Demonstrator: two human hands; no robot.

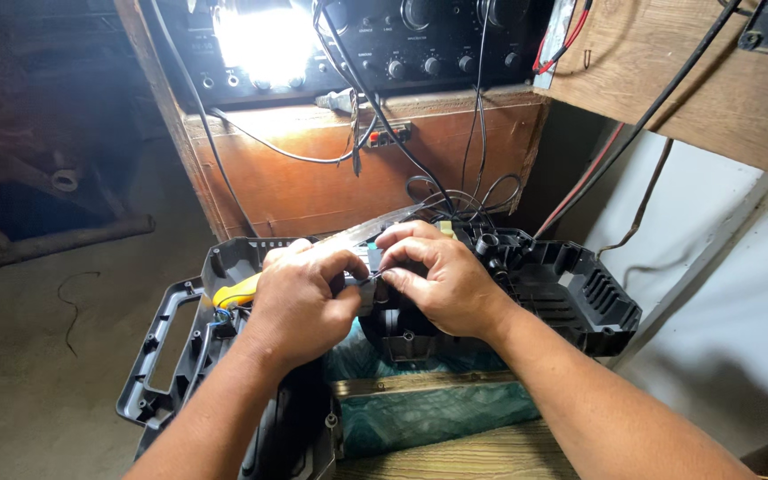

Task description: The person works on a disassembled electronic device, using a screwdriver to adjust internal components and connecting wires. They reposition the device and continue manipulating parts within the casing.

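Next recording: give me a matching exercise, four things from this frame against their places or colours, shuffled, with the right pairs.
Things:
1. Screwdriver handle
2. Plastic housing
3. Amplifier
4. Wooden cabinet

Descriptions:
A. Dark grey, lying open under both hands
B. Yellow, sticking out of the left hand
C. Brown, standing behind the housing with cables hanging down its front
D. Black with round knobs, sitting on top of the cabinet

Pairs: 1-B, 2-A, 3-D, 4-C

The right hand pinches a small part beside the left hand.
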